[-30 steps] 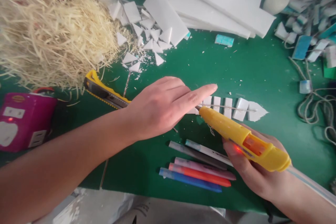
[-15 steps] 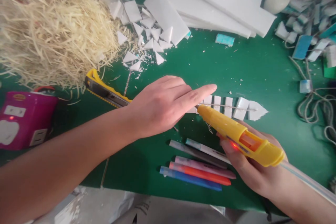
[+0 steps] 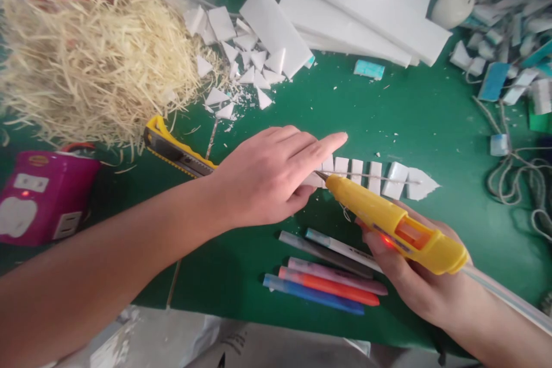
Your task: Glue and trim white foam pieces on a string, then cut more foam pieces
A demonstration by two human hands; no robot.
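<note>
Right hand (image 3: pixel 414 282) wraps the glue gun (image 3: pixel 390 221): yellow body, red lamp lit, clear stick out the rear. Nozzle tip touches the string (image 3: pixel 375 176) crossing a row of white foam pieces (image 3: pixel 375 177), just ahead of the grip. Left hand (image 3: pixel 267 175) flat, fingers loosely extended, pressing the row's near end beside the nozzle.

Bare forearms, left hand (image 3: pixel 263 178) and right hand (image 3: pixel 414 282), no sleeves

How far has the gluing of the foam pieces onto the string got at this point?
Done: white foam pieces lie in a row with a string across them. In hand: the right hand aims the yellow glue gun at the row's left end, where the left hand rests. Left: more cut triangles wait beside the straw.
</note>
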